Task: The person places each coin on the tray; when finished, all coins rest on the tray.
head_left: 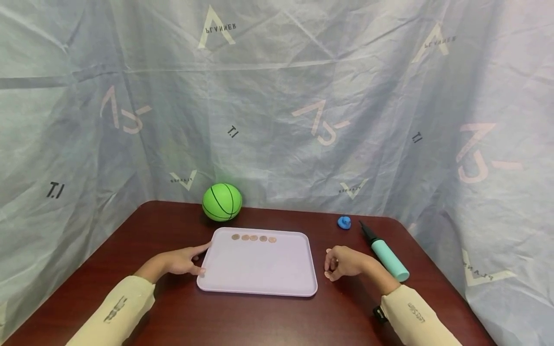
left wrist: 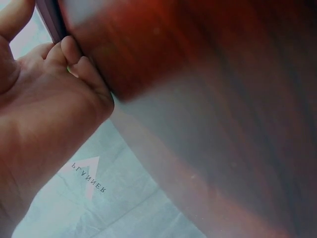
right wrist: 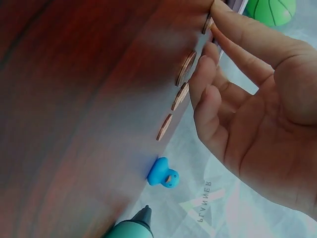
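A pale lilac tray (head_left: pixel 259 269) lies on the table with a row of several copper-coloured coins (head_left: pixel 254 238) near its far rim. At the tray's left edge, my left hand (head_left: pixel 179 260) rests with thumb and index finger spread along the rim; its other fingers are curled low by the table (left wrist: pixel 148 39). Right of the tray, my right hand (head_left: pixel 346 262) is down at the table. Its thumb and index finger pinch a coin (right wrist: pixel 206 24) standing close to the surface. More coins (right wrist: pixel 185 68) lie on the table beside its curled fingers, partly hidden by the hand from above.
A green ball (head_left: pixel 222 202) sits behind the tray at the back left. To the back right is a small blue rubber duck (head_left: pixel 344 222). A turquoise hand pump (head_left: pixel 390 259) with a black nozzle lies beyond my right hand. Grey printed cloth (head_left: pixel 277 120) hangs around the table.
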{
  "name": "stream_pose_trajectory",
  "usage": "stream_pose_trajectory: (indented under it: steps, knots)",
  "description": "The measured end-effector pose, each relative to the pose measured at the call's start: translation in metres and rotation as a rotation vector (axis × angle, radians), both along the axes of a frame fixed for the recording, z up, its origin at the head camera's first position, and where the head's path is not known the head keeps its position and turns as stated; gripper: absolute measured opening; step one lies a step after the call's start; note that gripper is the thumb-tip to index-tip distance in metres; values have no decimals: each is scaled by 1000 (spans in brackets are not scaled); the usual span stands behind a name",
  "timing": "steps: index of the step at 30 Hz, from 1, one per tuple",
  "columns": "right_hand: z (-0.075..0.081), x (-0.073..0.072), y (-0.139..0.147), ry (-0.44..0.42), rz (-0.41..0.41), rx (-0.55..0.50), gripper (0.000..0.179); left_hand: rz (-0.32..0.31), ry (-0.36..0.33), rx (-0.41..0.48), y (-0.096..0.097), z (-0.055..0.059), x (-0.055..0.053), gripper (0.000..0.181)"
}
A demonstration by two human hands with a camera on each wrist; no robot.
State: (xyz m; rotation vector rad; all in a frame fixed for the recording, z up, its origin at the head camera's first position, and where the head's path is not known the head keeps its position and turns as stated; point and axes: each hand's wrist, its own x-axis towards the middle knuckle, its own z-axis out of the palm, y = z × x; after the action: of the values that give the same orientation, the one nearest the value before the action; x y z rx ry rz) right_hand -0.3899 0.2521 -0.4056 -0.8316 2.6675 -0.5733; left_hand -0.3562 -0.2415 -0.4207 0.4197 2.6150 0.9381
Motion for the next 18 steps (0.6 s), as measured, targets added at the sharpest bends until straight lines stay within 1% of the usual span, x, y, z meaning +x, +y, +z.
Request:
stream_pose_trajectory:
  steps: [4,9,11,14,18]
  knots:
    - [-1,2,-1,-9,-9,27,18,13,-11,-2,0,-3,2,94]
    - [-3,1,-1,-31,11,-12,23,17,-15,-13,0,-5,1,94]
    - [-3,0,-1,-50,11,-33,25,12,-8,-10,-1,-5,0,94]
    - [-4,0,-1,-74,15,-31,29,8,-4,-11,-1,-4,0,95]
    - [-2,-1,-2,-66,22,-9,27,5,3,-5,-1,-2,0,94]
